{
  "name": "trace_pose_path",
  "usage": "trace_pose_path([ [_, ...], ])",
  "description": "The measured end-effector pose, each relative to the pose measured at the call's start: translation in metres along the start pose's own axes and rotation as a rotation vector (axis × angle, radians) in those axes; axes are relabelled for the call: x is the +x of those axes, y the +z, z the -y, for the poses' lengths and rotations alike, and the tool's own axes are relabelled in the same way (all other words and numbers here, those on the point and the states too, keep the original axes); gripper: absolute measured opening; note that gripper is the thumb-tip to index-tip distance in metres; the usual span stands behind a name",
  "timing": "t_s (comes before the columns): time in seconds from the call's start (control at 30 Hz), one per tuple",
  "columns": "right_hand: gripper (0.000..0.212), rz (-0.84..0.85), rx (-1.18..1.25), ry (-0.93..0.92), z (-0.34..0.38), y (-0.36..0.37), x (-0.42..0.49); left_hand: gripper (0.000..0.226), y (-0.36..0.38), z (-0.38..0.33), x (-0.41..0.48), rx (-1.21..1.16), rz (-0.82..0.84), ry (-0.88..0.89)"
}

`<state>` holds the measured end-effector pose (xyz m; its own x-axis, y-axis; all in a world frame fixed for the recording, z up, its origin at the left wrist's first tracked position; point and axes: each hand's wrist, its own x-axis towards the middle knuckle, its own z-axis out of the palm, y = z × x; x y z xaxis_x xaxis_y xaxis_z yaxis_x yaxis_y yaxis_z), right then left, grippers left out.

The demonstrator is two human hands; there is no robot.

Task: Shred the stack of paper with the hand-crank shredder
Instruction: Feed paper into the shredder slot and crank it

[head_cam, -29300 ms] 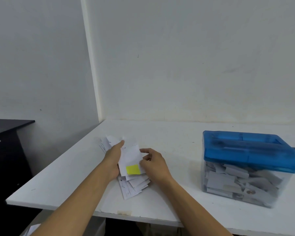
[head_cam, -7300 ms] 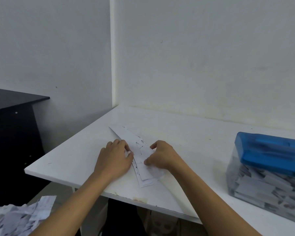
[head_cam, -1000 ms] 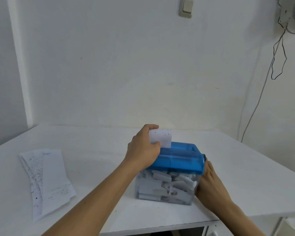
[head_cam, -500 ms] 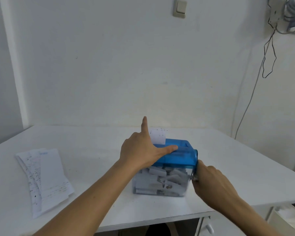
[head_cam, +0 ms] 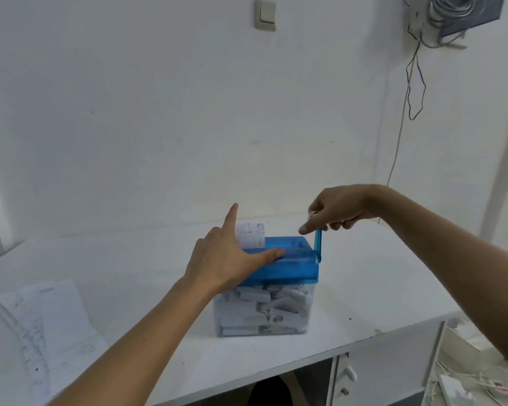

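Observation:
The hand-crank shredder (head_cam: 287, 266) has a blue lid on a clear bin (head_cam: 261, 312) packed with paper strips, mid-table. A white printed slip (head_cam: 251, 235) sticks up from its slot. My left hand (head_cam: 227, 256) presses flat on the lid's left side, thumb along the top, index finger raised beside the slip. My right hand (head_cam: 334, 212) grips the knob of the blue crank (head_cam: 317, 244), which stands upright at the lid's right end. The stack of paper (head_cam: 46, 326) lies at the table's left front.
The white table (head_cam: 378, 288) meets the wall behind and ends close in front of the bin. A white cabinet (head_cam: 384, 364) stands under its right side, with loose cables and papers to the right. A cord hangs down the wall at right.
My right hand has swung the crank from low beside the bin up to vertical above the lid. The slip sits slightly lower in the slot. My left hand stays pressed on the lid.

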<state>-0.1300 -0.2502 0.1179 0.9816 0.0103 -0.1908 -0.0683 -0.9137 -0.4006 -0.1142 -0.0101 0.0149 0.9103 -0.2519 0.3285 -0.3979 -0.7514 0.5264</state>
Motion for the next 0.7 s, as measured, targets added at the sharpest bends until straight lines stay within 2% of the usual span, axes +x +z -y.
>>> trace_pose_path([
  [0.13,0.031,-0.264,0.265,-0.148,-0.022,0.029,0.022,0.138,0.001,-0.002,-0.001,-0.002,-0.022,0.009],
  [0.23,0.029,-0.36,0.566,-0.218,-0.035,0.061,0.039,0.141,0.001,-0.004,-0.002,0.008,-0.026,0.013],
  [0.4,0.037,-0.568,0.827,-0.245,-0.038,0.092,0.049,0.141,0.0,-0.007,-0.002,0.036,0.006,-0.002],
  [0.53,0.039,-0.527,0.854,-0.145,-0.044,0.11,0.05,0.143,-0.003,-0.007,-0.006,0.009,0.017,0.008],
  [0.67,0.029,-0.459,0.95,-0.031,-0.053,0.16,0.04,0.148,-0.004,-0.008,-0.009,0.035,0.019,-0.005],
  [0.7,0.032,-0.462,0.952,-0.008,-0.053,0.17,0.033,0.148,-0.003,-0.008,-0.008,0.049,0.019,-0.013],
])
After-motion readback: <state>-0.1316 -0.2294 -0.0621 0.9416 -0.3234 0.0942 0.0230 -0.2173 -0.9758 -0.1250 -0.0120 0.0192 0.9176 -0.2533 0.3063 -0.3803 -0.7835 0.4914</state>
